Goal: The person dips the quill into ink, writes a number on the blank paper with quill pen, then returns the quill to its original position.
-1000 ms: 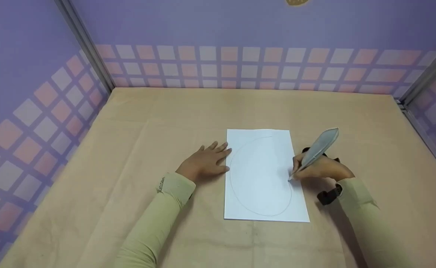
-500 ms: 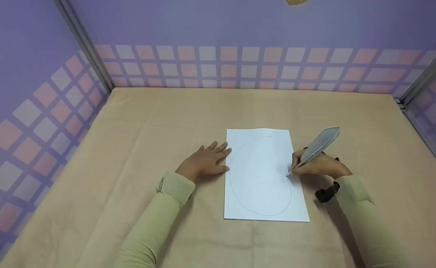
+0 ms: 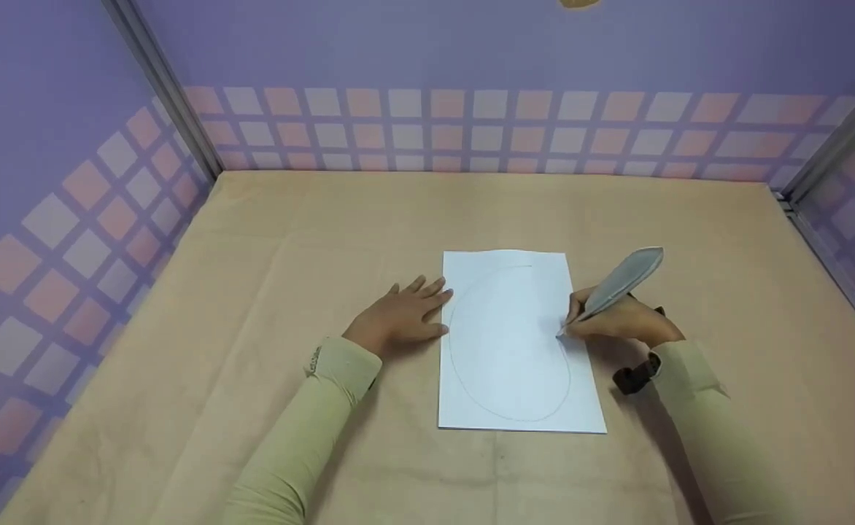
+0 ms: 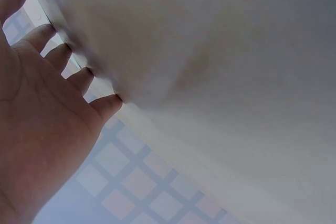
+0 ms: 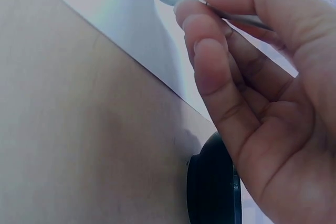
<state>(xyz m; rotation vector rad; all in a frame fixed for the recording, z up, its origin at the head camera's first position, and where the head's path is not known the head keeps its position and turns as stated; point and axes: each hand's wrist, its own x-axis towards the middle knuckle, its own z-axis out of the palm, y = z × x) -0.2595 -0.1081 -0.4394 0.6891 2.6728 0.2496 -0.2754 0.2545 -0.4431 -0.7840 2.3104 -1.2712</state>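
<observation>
Feather pen: the grey feather-topped pen [image 3: 623, 283] is in the right hand over the right half of the sheet, its plume tilted up and to the right; in the right wrist view its tip meets the paper at the end of the drawn line.
Drawn line: a thin, faint curve [image 3: 522, 421] runs from near the top of the sheet, down the left, round the bottom and up the right side to the pen tip (a large oval with a gap at its upper right).
Paper: the white paper [image 3: 504, 350] lies flat, its long sides running away from the person.
Right hand: the right hand [image 3: 621, 321] pinches the pen low on its shaft between thumb and fingers, the other fingers curled in below.
Left hand: the left hand [image 3: 402, 317] lies palm down with fingers spread, thumb and forefinger tips touching the paper's left edge.
Wrists: pale green sleeves [image 3: 311, 430] cover both forearms; a black device [image 3: 635, 375] sits at the right wrist.
Table: a beige cloth [image 3: 311, 255] with faint creases lies under everything.
Walls: purple panels [image 3: 427, 51] carry pink and white squares, with grey metal posts [image 3: 159, 87] at the corners.
</observation>
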